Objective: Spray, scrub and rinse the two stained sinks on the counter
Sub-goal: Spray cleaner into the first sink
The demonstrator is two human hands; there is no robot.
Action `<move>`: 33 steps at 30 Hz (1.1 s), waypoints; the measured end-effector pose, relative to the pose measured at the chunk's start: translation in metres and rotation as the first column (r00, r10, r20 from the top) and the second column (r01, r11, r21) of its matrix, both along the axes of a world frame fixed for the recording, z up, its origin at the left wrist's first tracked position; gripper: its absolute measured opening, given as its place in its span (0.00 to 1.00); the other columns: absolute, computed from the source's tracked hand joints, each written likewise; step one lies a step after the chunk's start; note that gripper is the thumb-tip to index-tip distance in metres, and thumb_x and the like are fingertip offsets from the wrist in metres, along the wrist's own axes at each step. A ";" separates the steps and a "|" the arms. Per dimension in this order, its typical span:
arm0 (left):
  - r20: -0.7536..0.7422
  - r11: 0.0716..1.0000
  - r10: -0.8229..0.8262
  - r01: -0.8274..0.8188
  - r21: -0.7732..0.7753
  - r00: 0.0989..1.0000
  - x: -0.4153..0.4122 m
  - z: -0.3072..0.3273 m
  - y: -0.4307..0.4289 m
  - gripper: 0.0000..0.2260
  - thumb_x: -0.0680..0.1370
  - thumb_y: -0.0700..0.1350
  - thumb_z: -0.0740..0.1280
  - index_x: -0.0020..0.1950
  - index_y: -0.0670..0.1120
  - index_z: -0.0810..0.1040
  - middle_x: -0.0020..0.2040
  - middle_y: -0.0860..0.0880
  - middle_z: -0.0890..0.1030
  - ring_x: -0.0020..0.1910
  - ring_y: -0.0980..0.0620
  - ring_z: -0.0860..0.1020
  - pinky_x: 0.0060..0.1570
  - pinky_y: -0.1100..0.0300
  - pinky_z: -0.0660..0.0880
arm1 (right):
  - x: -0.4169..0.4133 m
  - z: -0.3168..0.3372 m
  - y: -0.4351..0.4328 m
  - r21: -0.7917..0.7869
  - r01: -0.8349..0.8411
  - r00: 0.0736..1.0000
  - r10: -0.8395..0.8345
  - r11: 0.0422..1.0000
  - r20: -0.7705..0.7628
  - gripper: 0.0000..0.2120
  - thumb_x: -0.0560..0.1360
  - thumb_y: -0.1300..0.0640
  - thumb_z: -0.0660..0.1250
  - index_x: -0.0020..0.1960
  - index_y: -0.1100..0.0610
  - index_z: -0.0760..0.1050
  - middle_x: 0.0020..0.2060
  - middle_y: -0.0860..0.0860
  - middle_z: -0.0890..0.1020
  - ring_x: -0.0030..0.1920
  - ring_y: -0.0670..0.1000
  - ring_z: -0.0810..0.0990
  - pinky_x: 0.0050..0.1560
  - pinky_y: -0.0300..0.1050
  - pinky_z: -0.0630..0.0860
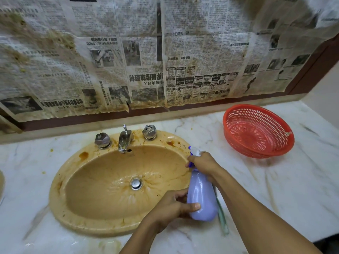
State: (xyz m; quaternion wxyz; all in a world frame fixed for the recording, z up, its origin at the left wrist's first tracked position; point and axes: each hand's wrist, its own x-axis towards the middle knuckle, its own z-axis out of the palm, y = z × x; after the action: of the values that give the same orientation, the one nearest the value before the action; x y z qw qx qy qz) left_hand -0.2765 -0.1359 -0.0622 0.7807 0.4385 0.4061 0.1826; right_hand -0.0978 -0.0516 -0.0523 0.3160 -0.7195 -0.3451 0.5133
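A tan oval sink (91,189) with brown stains is set in the marble counter, with a chrome drain plug (136,183), a faucet (124,139) and two knobs. Over its right rim is a lavender spray bottle (201,197), nozzle pointing up and left. My right hand (201,162) grips the bottle's neck and trigger. My left hand (174,206) holds the bottle's lower body, thumb across the front. A sliver of a second sink (1,184) shows at the far left edge.
A red plastic colander basket (256,131) sits on the counter at the back right. A pale green brush handle (222,219) lies on the counter behind the bottle. Stained newspaper (165,52) covers the wall behind the sink.
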 end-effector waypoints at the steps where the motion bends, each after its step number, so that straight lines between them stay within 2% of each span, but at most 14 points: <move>1: 0.002 1.000 0.009 -0.009 -0.004 1.000 -0.001 0.001 0.003 0.17 0.76 0.41 0.76 0.66 0.47 0.83 0.62 0.41 0.84 0.60 0.46 0.82 0.63 0.46 0.79 | -0.003 0.002 0.004 0.001 -0.005 1.000 0.005 1.000 0.018 0.01 0.80 0.60 0.66 0.51 0.55 0.76 0.44 0.60 0.85 0.33 0.46 0.81 0.33 0.36 0.77; 4: 0.029 0.999 0.037 -0.037 -0.014 0.999 -0.009 0.001 0.010 0.19 0.77 0.40 0.76 0.67 0.46 0.82 0.63 0.41 0.84 0.65 0.40 0.81 0.67 0.42 0.76 | -0.016 0.003 0.016 0.006 -0.016 0.997 0.016 1.000 0.073 0.08 0.78 0.61 0.63 0.46 0.49 0.74 0.39 0.56 0.82 0.30 0.46 0.79 0.33 0.36 0.74; 7: 0.062 0.996 0.078 -0.075 -0.050 0.995 -0.019 0.002 0.017 0.19 0.76 0.35 0.74 0.67 0.42 0.82 0.62 0.39 0.83 0.65 0.38 0.81 0.66 0.45 0.77 | -0.027 -0.001 0.023 0.026 -0.024 0.999 0.023 0.999 0.043 0.09 0.77 0.60 0.63 0.49 0.46 0.75 0.33 0.55 0.83 0.32 0.49 0.79 0.39 0.41 0.76; 9: 0.057 0.995 0.084 -0.080 -0.058 0.995 -0.025 0.008 0.021 0.18 0.77 0.34 0.73 0.67 0.42 0.82 0.61 0.40 0.84 0.60 0.42 0.83 0.60 0.51 0.80 | -0.032 0.000 0.027 0.023 -0.029 1.000 0.029 0.999 0.007 0.05 0.78 0.59 0.65 0.52 0.51 0.78 0.35 0.55 0.84 0.35 0.51 0.79 0.40 0.43 0.77; 10: 0.048 0.996 0.076 -0.074 -0.047 0.996 -0.029 0.010 0.022 0.18 0.77 0.34 0.73 0.66 0.42 0.82 0.60 0.42 0.85 0.58 0.45 0.84 0.57 0.54 0.80 | -0.034 0.000 0.029 0.012 -0.034 0.999 0.034 0.999 -0.005 0.03 0.78 0.58 0.66 0.50 0.56 0.79 0.37 0.56 0.85 0.36 0.51 0.79 0.40 0.44 0.77; 12: 0.023 0.998 0.063 -0.063 -0.012 0.998 -0.035 0.014 0.025 0.17 0.77 0.36 0.74 0.65 0.45 0.83 0.59 0.44 0.86 0.57 0.48 0.84 0.56 0.56 0.80 | -0.039 -0.001 0.035 -0.008 -0.025 1.000 0.025 1.000 -0.010 0.06 0.79 0.59 0.66 0.46 0.61 0.79 0.38 0.55 0.85 0.38 0.52 0.79 0.41 0.45 0.78; 16: -0.032 0.996 0.085 -0.084 0.023 0.996 -0.046 0.016 0.030 0.16 0.76 0.37 0.75 0.64 0.48 0.85 0.59 0.46 0.86 0.56 0.49 0.84 0.54 0.55 0.81 | -0.056 0.003 0.041 0.009 0.021 1.000 -0.021 1.000 0.000 0.05 0.77 0.62 0.64 0.44 0.55 0.78 0.32 0.53 0.82 0.35 0.52 0.79 0.40 0.45 0.77; 18: -0.034 0.994 0.107 -0.106 0.017 0.994 -0.053 0.017 0.032 0.18 0.76 0.36 0.75 0.64 0.49 0.85 0.59 0.45 0.86 0.56 0.48 0.85 0.52 0.54 0.81 | -0.065 0.003 0.043 0.025 0.025 1.000 -0.025 0.999 0.012 0.07 0.75 0.61 0.65 0.40 0.55 0.80 0.29 0.53 0.82 0.35 0.53 0.79 0.44 0.50 0.79; 20: -0.046 0.992 0.123 -0.121 0.029 0.991 -0.062 0.017 0.035 0.18 0.75 0.36 0.76 0.63 0.50 0.85 0.59 0.44 0.85 0.55 0.47 0.85 0.55 0.49 0.82 | -0.073 0.001 0.047 0.036 -0.005 1.000 0.004 0.999 0.018 0.10 0.75 0.58 0.66 0.36 0.57 0.81 0.32 0.54 0.85 0.37 0.53 0.81 0.49 0.53 0.81; 22: -0.060 0.990 0.130 -0.127 0.053 0.990 -0.071 0.017 0.037 0.18 0.75 0.37 0.77 0.62 0.52 0.86 0.57 0.46 0.86 0.54 0.47 0.84 0.58 0.47 0.81 | -0.081 0.003 0.050 0.057 -0.040 0.998 0.043 0.998 -0.040 0.06 0.78 0.56 0.68 0.44 0.57 0.80 0.37 0.54 0.86 0.39 0.51 0.82 0.43 0.46 0.82; 25: -0.065 0.988 0.146 -0.142 0.057 0.987 -0.082 0.019 0.038 0.17 0.75 0.38 0.77 0.61 0.53 0.86 0.53 0.49 0.86 0.51 0.49 0.85 0.54 0.50 0.82 | -0.094 0.010 0.055 0.086 -0.056 0.994 0.064 0.995 -0.094 0.02 0.80 0.59 0.67 0.51 0.57 0.77 0.37 0.55 0.84 0.37 0.49 0.81 0.34 0.37 0.77; 27: -0.071 0.988 0.146 -0.141 0.065 0.987 -0.088 0.020 0.040 0.18 0.73 0.40 0.78 0.62 0.53 0.86 0.54 0.48 0.86 0.51 0.48 0.85 0.53 0.49 0.81 | -0.103 0.009 0.057 0.084 -0.020 0.998 0.025 0.996 -0.062 0.02 0.79 0.58 0.67 0.49 0.55 0.78 0.34 0.54 0.83 0.34 0.49 0.80 0.36 0.40 0.77; 30: -0.078 0.988 0.128 -0.120 0.093 0.989 -0.098 0.022 0.045 0.21 0.71 0.44 0.78 0.64 0.53 0.85 0.58 0.45 0.85 0.50 0.48 0.83 0.52 0.48 0.80 | -0.113 0.005 0.060 0.073 0.031 0.999 -0.030 0.997 -0.012 0.07 0.77 0.59 0.65 0.41 0.53 0.80 0.28 0.52 0.82 0.35 0.53 0.78 0.42 0.46 0.77; 33: -0.081 0.987 0.120 -0.110 0.114 0.990 -0.107 0.020 0.049 0.23 0.70 0.45 0.78 0.65 0.52 0.84 0.61 0.41 0.83 0.49 0.48 0.82 0.49 0.50 0.79 | -0.119 0.002 0.062 0.078 0.045 0.998 -0.041 0.996 -0.053 0.04 0.78 0.58 0.65 0.46 0.55 0.79 0.31 0.53 0.85 0.36 0.52 0.79 0.41 0.44 0.77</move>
State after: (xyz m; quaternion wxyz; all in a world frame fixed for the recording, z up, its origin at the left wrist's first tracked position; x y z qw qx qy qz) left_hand -0.3837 -0.0866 -0.0425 0.7251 0.4640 0.4538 0.2301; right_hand -0.2169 0.0105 -0.0502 0.3639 -0.7002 -0.3412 0.5107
